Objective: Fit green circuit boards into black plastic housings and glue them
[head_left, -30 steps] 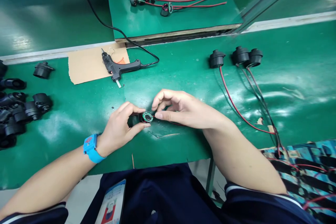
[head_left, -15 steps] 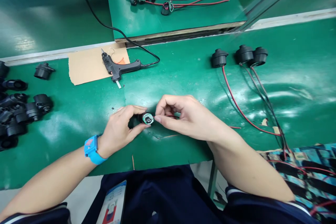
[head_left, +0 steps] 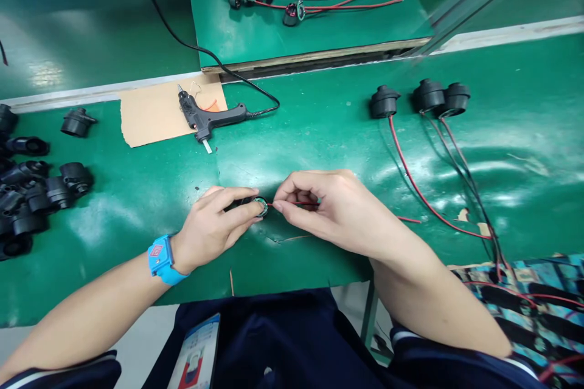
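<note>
My left hand (head_left: pixel 223 216), with a blue band (head_left: pixel 163 260) on its wrist, is closed around a small black motor with a round green circuit board (head_left: pixel 261 206). Its fingers hide most of the motor and lie partly over the board. Close by on the right, my right hand (head_left: pixel 314 203) pinches a red wire (head_left: pixel 271 204) between thumb and fingertips. That wire runs to the board's edge, and more of it shows inside the palm.
A glue gun (head_left: pixel 212 117) lies on brown cardboard (head_left: pixel 148 112). Black housings (head_left: pixel 45 188) pile up at left; wired black housings (head_left: pixel 427 96) stand at right. Motors with boards and red wires (head_left: pixel 292 13) rest on the raised shelf. A phone (head_left: pixel 196 352) lies on my lap.
The left fingers have shifted over the board, whose face now turns more to the right. My right hand has slid slightly right along the red wire, showing more of it.
</note>
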Action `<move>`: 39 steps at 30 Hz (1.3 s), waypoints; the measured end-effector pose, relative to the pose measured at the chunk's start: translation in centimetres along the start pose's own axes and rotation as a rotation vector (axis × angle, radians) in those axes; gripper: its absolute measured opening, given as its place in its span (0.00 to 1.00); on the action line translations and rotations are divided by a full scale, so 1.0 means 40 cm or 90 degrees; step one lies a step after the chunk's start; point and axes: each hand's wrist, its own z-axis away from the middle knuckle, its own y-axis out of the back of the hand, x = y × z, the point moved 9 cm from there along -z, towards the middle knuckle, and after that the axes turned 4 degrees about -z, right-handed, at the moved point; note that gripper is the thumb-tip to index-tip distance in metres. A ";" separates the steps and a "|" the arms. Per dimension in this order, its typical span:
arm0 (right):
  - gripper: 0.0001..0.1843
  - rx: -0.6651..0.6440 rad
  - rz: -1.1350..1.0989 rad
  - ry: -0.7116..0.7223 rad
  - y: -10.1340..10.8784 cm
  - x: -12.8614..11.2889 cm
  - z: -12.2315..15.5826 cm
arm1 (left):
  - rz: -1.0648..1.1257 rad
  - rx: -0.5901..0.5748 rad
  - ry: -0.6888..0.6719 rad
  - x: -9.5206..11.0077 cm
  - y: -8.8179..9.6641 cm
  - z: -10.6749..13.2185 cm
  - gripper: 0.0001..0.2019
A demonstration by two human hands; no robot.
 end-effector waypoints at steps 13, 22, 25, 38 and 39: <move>0.03 -0.010 -0.017 0.080 -0.030 -0.024 0.012 | -0.104 -0.063 -0.064 0.042 -0.002 -0.022 0.08; 0.07 0.438 0.340 0.169 0.198 -0.067 0.084 | -0.183 -0.193 -0.145 0.048 -0.153 -0.279 0.13; 0.05 0.487 0.387 0.195 0.217 -0.062 0.086 | -0.157 -0.226 -0.116 0.037 -0.232 -0.391 0.13; 0.04 0.495 0.286 0.230 0.227 -0.061 0.075 | -0.257 0.010 0.213 -0.318 0.005 -0.671 0.20; 0.04 0.492 0.283 0.232 0.225 -0.060 0.073 | -0.257 -0.013 0.205 -0.324 -0.011 -0.685 0.20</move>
